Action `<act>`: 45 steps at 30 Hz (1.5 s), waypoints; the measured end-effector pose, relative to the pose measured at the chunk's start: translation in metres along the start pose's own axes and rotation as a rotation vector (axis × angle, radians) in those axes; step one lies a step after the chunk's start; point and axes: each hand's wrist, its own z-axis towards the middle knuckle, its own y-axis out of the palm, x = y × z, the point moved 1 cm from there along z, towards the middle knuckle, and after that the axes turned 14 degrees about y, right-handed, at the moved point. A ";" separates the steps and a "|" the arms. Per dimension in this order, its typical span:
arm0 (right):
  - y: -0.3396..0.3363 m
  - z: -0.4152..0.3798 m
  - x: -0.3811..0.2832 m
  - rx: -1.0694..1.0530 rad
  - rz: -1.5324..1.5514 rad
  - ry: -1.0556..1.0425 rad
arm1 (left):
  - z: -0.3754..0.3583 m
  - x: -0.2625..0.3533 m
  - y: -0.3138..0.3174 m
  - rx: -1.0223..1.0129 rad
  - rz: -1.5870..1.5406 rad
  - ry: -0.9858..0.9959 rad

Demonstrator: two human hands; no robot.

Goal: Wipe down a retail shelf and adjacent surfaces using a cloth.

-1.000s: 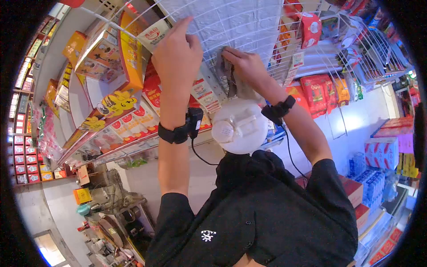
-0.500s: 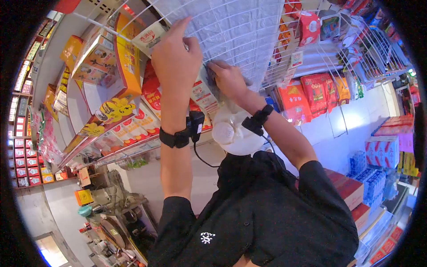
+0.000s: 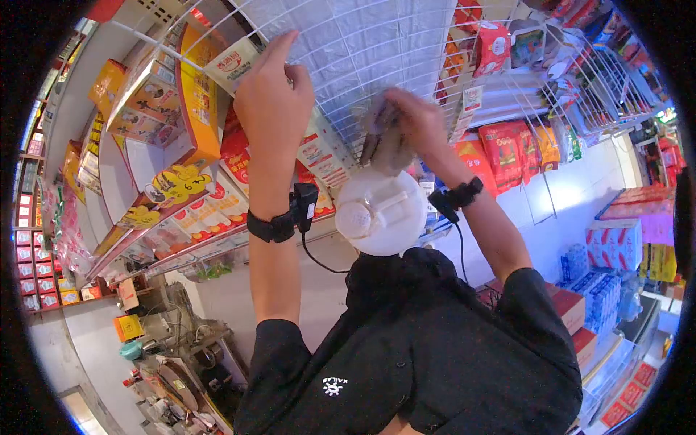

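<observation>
left hand (image 3: 272,94): fingers hooked on wire shelf (image 3: 377,43)
right hand (image 3: 417,119): grip closed on grey cloth (image 3: 384,138), pressed on shelf

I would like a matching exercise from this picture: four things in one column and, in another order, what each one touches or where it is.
Things:
1. left hand
2. right hand
3. grey cloth
4. black wristband

Places or states:
a. pressed on the white wire shelf by a hand
b. fingers hooked on the wire shelf, beside the boxes
c. around the left wrist
d. holding the cloth

Pairs: 1-b, 2-d, 3-a, 4-c
</observation>
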 end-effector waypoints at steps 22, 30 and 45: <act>-0.003 0.018 0.013 -0.050 -0.142 0.059 | -0.006 -0.013 -0.002 0.060 0.048 0.063; 0.005 -0.019 0.037 0.100 -0.082 0.115 | -0.006 -0.011 0.008 0.092 0.001 0.015; 0.041 -0.002 0.011 -0.174 -0.194 0.092 | -0.007 -0.015 0.001 0.105 0.087 0.050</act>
